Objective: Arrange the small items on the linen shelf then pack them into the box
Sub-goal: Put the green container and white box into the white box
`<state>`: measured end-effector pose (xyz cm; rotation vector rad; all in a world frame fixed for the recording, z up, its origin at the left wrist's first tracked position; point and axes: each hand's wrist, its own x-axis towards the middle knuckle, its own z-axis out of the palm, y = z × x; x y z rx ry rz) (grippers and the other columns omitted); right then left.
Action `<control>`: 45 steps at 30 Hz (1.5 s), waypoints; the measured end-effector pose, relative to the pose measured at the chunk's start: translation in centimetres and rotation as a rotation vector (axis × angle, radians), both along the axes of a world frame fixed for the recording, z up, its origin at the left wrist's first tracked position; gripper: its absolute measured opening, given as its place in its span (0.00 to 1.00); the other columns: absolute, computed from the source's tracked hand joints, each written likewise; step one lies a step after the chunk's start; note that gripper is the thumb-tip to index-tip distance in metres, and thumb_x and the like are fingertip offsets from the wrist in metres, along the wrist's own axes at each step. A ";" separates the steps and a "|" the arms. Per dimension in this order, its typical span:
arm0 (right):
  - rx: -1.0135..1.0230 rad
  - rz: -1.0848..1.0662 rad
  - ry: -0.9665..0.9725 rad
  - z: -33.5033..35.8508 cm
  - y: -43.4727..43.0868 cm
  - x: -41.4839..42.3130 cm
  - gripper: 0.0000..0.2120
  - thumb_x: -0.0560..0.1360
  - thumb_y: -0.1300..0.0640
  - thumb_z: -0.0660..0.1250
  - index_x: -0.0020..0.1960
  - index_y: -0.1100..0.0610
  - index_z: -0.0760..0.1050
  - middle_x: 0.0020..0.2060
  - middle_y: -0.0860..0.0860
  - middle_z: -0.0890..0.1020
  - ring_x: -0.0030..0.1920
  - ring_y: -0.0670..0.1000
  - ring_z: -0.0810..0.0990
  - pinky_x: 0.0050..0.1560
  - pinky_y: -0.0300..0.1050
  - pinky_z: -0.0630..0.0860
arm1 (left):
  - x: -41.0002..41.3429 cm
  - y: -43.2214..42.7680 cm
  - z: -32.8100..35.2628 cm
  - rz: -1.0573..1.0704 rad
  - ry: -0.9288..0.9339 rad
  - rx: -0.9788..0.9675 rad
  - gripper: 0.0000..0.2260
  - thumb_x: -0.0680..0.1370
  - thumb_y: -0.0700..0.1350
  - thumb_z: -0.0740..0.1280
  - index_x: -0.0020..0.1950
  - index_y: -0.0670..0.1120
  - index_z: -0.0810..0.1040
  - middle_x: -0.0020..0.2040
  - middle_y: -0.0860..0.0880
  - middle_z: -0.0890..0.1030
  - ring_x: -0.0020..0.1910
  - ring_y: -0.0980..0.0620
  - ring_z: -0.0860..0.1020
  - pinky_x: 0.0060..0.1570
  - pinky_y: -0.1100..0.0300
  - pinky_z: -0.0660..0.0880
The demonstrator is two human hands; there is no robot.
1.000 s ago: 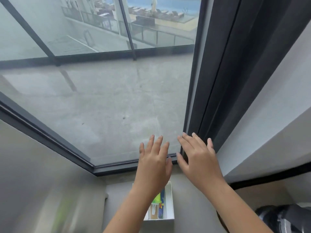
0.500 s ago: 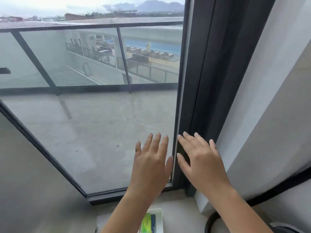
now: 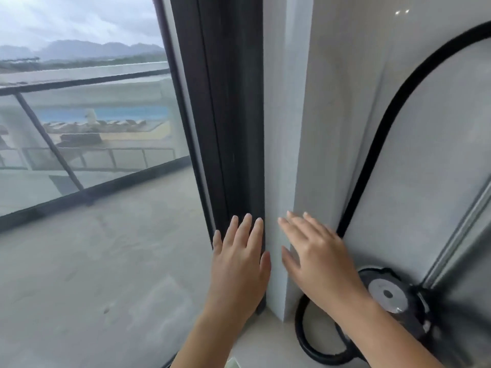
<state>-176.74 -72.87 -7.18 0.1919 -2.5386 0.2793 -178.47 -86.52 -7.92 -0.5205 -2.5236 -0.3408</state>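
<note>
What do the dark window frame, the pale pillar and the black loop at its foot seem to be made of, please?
Window frame: probably coated metal, matte dark, with straight extruded-looking ridges. Pillar: likely painted plaster, smooth, pale, faintly mottled. Black loop: perhaps rubber or plastic hose, bending in a smooth curve; blur leaves it open.

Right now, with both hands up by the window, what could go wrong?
1. The left hand and right hand are open and hold nothing, and only a white corner, maybe the box, shows at the bottom edge. Reaching down without looking could knock it.
2. The black cable loops right beside the right forearm. Dropping that arm could snag it and tug the round black device.
</note>
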 end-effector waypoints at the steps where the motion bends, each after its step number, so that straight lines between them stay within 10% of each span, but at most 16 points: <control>1: 0.008 -0.039 -0.005 0.2 0.4 0.8 0.23 0.65 0.59 0.77 0.59 0.61 0.78 0.56 0.58 0.81 0.56 0.61 0.79 0.50 0.61 0.78 | 0.1 0.5 0.1 -0.035 0.016 0.000 0.24 0.66 0.43 0.77 0.60 0.39 0.79 0.59 0.41 0.79 0.59 0.38 0.76 0.52 0.36 0.72; 23: 0.044 -0.736 0.044 3.4 19.8 21.9 0.22 0.62 0.59 0.78 0.55 0.61 0.80 0.54 0.56 0.82 0.55 0.60 0.80 0.49 0.62 0.76 | 13.2 25.1 2.6 -0.726 0.102 0.073 0.23 0.62 0.41 0.80 0.55 0.38 0.81 0.53 0.40 0.82 0.53 0.38 0.80 0.46 0.36 0.74; 45: -0.008 -0.960 0.047 2.8 43.5 48.1 0.20 0.66 0.62 0.75 0.57 0.63 0.79 0.55 0.57 0.81 0.55 0.62 0.79 0.50 0.63 0.77 | 37.1 51.7 2.8 -1.017 0.037 0.061 0.20 0.67 0.38 0.75 0.57 0.37 0.79 0.57 0.39 0.80 0.58 0.37 0.77 0.54 0.37 0.71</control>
